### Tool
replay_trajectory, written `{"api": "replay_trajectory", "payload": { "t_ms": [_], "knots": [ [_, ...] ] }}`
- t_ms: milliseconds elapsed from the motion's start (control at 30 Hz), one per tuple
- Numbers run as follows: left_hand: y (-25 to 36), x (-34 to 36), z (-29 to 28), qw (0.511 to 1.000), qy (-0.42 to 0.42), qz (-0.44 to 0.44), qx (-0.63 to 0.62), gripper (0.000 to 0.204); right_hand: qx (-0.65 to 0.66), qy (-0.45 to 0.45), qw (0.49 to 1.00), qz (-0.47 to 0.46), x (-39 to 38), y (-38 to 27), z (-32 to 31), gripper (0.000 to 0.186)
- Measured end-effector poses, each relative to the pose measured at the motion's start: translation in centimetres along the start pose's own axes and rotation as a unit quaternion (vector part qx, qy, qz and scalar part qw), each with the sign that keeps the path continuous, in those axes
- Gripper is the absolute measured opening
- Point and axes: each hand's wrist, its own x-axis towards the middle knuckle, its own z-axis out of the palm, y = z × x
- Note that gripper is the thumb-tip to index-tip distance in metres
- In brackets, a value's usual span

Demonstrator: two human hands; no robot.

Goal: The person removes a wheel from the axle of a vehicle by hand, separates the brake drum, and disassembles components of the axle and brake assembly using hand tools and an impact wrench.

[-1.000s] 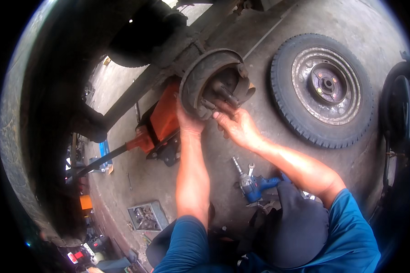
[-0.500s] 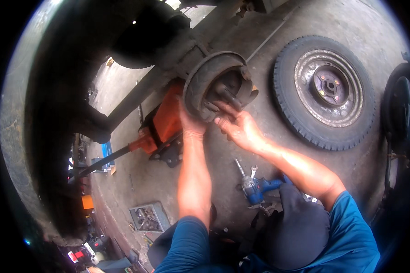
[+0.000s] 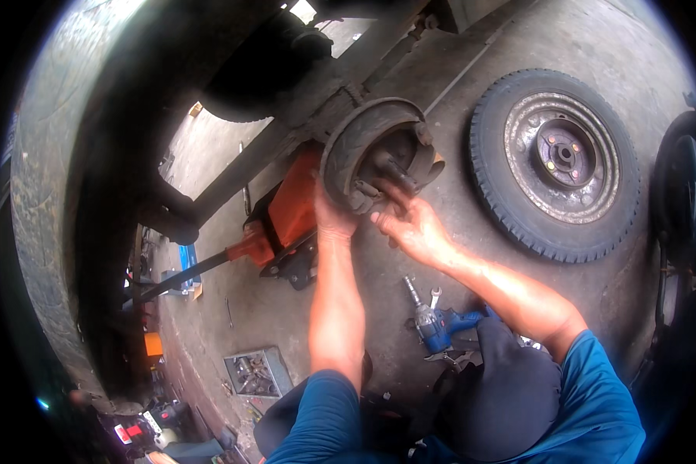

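A drum brake assembly (image 3: 373, 124), its drum off, is mounted at the end of an axle, with curved shoes and a stub spindle (image 3: 394, 170) showing. My left hand (image 3: 334, 218) is pressed against the lower left rim of its backing plate, the fingers hidden behind it. From the right, my right hand (image 3: 419, 230) reaches to the lower part of the brake. Its thumb and fingers are bent together by the shoe's lower end, the fingers slightly blurred. Whatever is between them is too small to make out. Under the axle stands an orange jack (image 3: 295, 201).
A wheel with its tyre (image 3: 510, 209) lies flat on the floor to the right. Below my right forearm are a blue impact wrench (image 3: 435, 329) and a spanner (image 3: 436, 295). A metal tray (image 3: 280, 371) of small parts sits lower left. The jack's handle (image 3: 185, 274) extends left.
The view has shifted a little, so the brake, wheel and tools appear slightly lower and farther right. Both hands stay at the brake; the right fingers have moved only slightly.
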Motion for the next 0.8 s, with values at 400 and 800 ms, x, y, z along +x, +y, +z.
{"api": "replay_trajectory", "payload": {
  "t_ms": [400,800],
  "knots": [
    [-0.4,-0.1,2.6,0.994,0.060,0.081,0.047,0.069,0.109,-0.114,0.981,0.114,-0.6,-2.9,-0.9,0.079],
    [-2.2,0.2,-1.3,0.962,-0.110,-0.010,-0.251,0.060,0.136,-0.120,0.980,0.082,-1.1,-1.9,-0.4,0.081]
  ]
}}
